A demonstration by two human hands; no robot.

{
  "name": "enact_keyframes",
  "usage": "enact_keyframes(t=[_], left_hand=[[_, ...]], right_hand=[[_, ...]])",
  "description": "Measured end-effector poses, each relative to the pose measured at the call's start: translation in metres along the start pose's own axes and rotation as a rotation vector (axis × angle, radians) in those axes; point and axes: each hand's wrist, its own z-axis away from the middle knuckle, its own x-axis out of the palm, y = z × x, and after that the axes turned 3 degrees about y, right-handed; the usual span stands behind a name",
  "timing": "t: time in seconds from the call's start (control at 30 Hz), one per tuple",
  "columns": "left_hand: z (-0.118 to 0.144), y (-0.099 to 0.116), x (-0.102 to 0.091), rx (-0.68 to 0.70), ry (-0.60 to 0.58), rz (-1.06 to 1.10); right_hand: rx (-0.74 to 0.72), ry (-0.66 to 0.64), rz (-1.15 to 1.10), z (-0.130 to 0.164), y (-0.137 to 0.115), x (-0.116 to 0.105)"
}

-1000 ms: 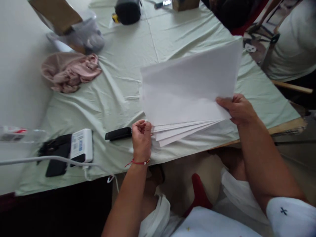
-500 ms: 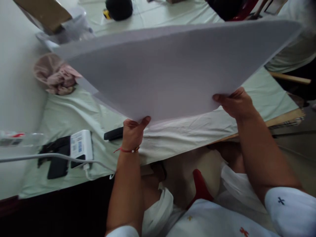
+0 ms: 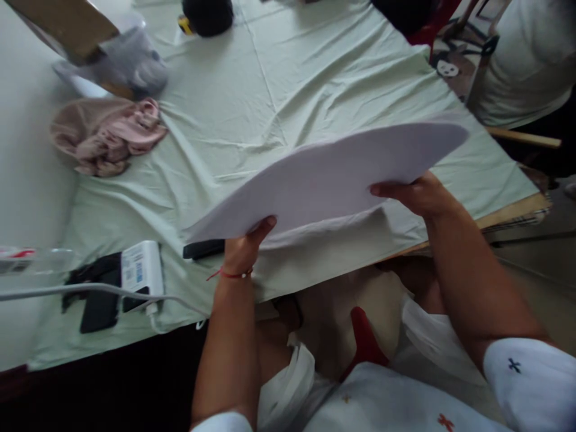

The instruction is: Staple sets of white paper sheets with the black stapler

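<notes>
A large sheet of white paper (image 3: 315,177) is held above the cloth-covered table, its far edge curving away from me. My left hand (image 3: 245,243) pinches the near edge toward the sheet's left, thumb on top and fingers hidden beneath. On the right side, my right hand (image 3: 414,193) grips the same edge, its thumb lying over the paper. A long black object (image 3: 203,248) lies on the cloth just left of my left hand, partly covered by the sheet. Whether it is one sheet or a few together I cannot tell.
Pale green cloth (image 3: 216,150) covers the table. To the left lie a crumpled pink cloth (image 3: 112,135), a white power bank (image 3: 143,270) with a cable, a black phone (image 3: 99,309) and a clear bottle (image 3: 40,261). A person in a light shirt (image 3: 526,66) is at the far right.
The sheet has come down from a raised, wide-spread position to lower over the table, uncovering the table's far part. My right hand has shifted slightly left; both hands keep their grip.
</notes>
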Motion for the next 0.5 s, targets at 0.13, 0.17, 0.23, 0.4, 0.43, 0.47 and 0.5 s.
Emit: enact_keyframes(t=[0.13,0.17,0.23,0.4,0.43,0.47,0.5], left_hand=[[-0.001,-0.002,0.007,0.038,0.028,-0.033],[-0.002,-0.003,0.006,0.053,0.032,-0.046],[-0.004,-0.004,0.003,0.069,-0.012,-0.126],[-0.006,0.000,0.003,0.077,-0.057,-0.224],[-0.005,0.003,0.005,0.060,-0.040,-0.188],[-0.004,0.005,0.007,0.019,-0.030,-0.123],[-0.003,0.008,0.009,-0.047,-0.035,-0.033]], right_hand=[[0.014,-0.014,0.029,0.000,0.000,0.000],[0.010,0.004,0.040,0.000,-0.001,0.000],[0.011,0.010,0.067,0.000,-0.003,0.001],[0.017,-0.033,0.073,-0.002,-0.001,0.001],[0.028,-0.034,0.053,-0.002,0.001,0.000],[0.049,-0.034,0.027,-0.003,0.002,0.000],[0.073,-0.031,-0.006,-0.003,0.003,0.000]])
